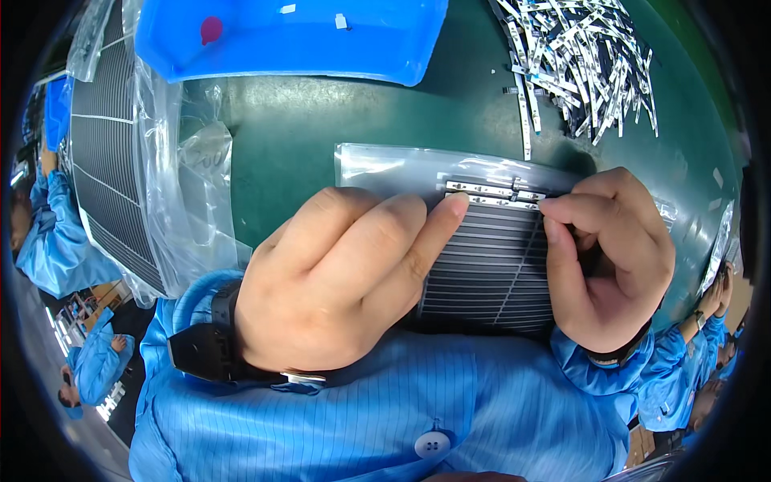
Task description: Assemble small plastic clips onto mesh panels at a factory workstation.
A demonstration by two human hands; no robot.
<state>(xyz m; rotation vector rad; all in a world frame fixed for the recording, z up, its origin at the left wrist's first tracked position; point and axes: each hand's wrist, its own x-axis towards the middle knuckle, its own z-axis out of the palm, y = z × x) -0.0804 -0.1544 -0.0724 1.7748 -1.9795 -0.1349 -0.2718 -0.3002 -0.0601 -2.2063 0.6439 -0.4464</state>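
Observation:
A narrow black-and-white strip [499, 202] with small dark marks lies between my hands, along the top of a stack of dark strips [482, 269]. My right hand [614, 257] is closed, thumb and index finger pinching at the strip's right end. My left hand [337, 277] has a fingertip pressed on the left end; its thumb is hidden beneath, and the fingers are bent together. Just beyond lies a similar white-marked strip [480, 189], parallel to the first. The stack rests on a clear plastic bag [385, 165].
A blue tray [297, 68] with a red piece [211, 30] stands at the back left. Many loose black-and-white strips [590, 64] are heaped at the back right of the green table [297, 120]. More dark strips [108, 161] in plastic lie at left. Co-workers in blue sit at both sides.

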